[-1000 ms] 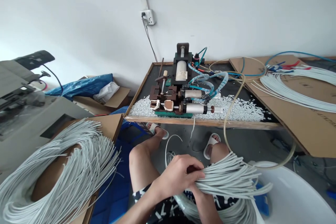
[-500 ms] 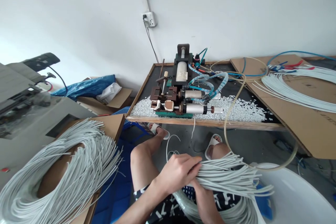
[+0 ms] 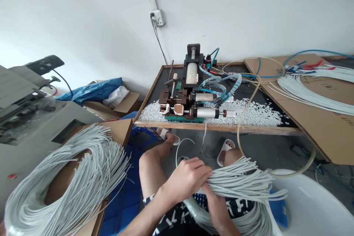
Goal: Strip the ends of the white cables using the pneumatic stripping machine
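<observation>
A bundle of white cables (image 3: 243,182) is held over the lap, near the bottom middle of the scene, with its loose ends fanned out to the right over a white tub (image 3: 309,206). The left hand (image 3: 188,179) is laid on top of the bundle's left end, fingers curled down around it, so that grip is clamped on the cables. The right hand (image 3: 211,197) is tucked underneath the same end and mostly hidden by the left one; its grip can't really be made out.

Further off, a small pneumatic machine (image 3: 193,97) is set on the bench (image 3: 221,128), with white offcuts (image 3: 254,112) scattered around its base. A second big coil of white cables (image 3: 69,180) is piled on cardboard at the near left. More white cable (image 3: 312,94) is spread over a cardboard sheet at the far right.
</observation>
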Demonstrator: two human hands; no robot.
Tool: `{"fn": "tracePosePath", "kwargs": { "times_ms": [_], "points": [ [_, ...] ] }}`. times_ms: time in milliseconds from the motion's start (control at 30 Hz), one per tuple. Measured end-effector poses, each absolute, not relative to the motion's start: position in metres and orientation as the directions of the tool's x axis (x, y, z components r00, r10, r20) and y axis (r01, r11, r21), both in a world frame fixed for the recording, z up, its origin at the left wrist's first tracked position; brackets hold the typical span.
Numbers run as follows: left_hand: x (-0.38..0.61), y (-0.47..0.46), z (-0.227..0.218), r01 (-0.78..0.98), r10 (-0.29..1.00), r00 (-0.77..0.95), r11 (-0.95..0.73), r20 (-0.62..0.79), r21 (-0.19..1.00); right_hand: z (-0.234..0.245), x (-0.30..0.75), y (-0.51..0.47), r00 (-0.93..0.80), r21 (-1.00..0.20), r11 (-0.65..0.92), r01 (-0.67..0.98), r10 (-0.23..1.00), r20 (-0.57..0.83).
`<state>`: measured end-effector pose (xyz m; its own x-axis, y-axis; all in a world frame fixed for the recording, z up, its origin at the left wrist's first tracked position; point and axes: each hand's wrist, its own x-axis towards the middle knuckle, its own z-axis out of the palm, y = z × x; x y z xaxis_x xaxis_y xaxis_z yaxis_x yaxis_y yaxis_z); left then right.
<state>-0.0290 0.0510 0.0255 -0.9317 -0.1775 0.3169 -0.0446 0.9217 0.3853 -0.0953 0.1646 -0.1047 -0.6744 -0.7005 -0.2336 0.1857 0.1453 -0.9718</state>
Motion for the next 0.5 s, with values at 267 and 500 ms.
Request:
{"fn": "tracePosePath", "kwargs": {
  "times_ms": [267, 500],
  "points": [
    [-0.02, 0.041, 0.02, -0.125, -0.742, -0.65, 0.32, 0.166, 0.939, -0.053, -0.106, 0.164, -0.576, -0.969, 0.006, 0.246, -0.804, -0.15],
    [-0.005, -0.014, 0.021, -0.032, -0.92, -0.355, 0.188, 0.164, 0.982, -0.055, -0.099, 0.154, -0.602, -0.827, -0.121, 0.549, -0.743, -0.291]
  ]
}}
